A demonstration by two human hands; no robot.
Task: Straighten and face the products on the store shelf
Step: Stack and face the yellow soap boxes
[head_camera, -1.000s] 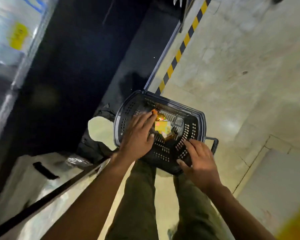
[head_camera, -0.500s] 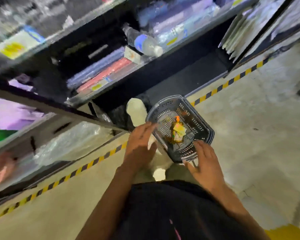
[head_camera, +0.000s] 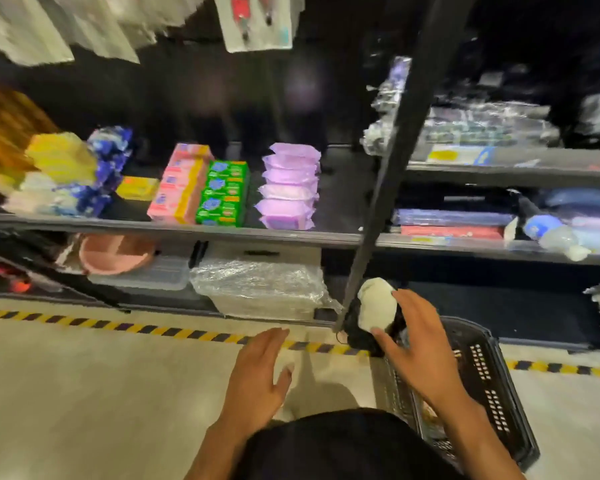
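The middle shelf (head_camera: 174,227) carries a row of pink boxes (head_camera: 177,185), a row of green boxes (head_camera: 222,194) and a stack of purple soft packs (head_camera: 288,188), with a small yellow box (head_camera: 137,188) to their left. My left hand (head_camera: 257,372) hovers over the floor, fingers straight and spread, holding nothing. Fingers also spread, my right hand (head_camera: 420,344) is above the black basket (head_camera: 485,375), right beside a white and black bundle (head_camera: 376,306) on the floor.
A black upright post (head_camera: 392,161) divides the shelving. The bottom shelf holds a pink bowl (head_camera: 115,252) and plastic-wrapped containers (head_camera: 257,289). Blue and red flat packs (head_camera: 451,223) lie on the right shelf. Yellow-black tape (head_camera: 118,323) marks the floor before the shelves.
The view has swung up from the basket to the shelves. Both hands have lifted out of the basket and now hover, spread, in front of the shelving.
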